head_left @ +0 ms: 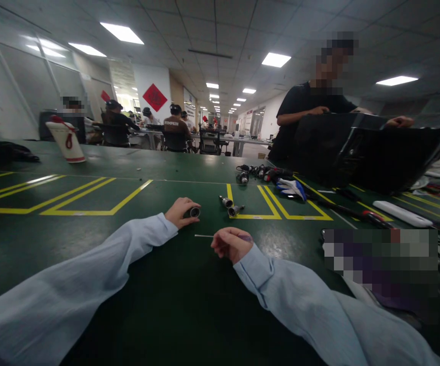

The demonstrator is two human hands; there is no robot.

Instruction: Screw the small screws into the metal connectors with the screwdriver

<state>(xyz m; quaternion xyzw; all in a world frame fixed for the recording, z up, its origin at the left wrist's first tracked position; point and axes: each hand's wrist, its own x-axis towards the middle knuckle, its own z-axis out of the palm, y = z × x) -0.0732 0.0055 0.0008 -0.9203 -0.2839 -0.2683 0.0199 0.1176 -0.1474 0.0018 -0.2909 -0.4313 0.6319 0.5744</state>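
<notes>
My left hand (182,212) is closed around a round metal connector (194,212), its dark open end turned towards me and the rest hidden by the fingers. To its right, my right hand (230,243) grips a thin screwdriver (203,236). The slim metal shaft points left, below the connector and apart from it, and a bit of purplish handle shows behind the fist. Beyond my hands, two similar metal connectors lie on the green table: one (225,202) farther off and another (236,210) just right of it.
Several dark cabled connectors (244,177) lie farther back beside a blue-and-white glove (291,188). A white cup (66,140) stands at the back left. On the right are a long white object (402,213) and a blurred-out item (383,269). A person (300,99) handles a black case (326,145).
</notes>
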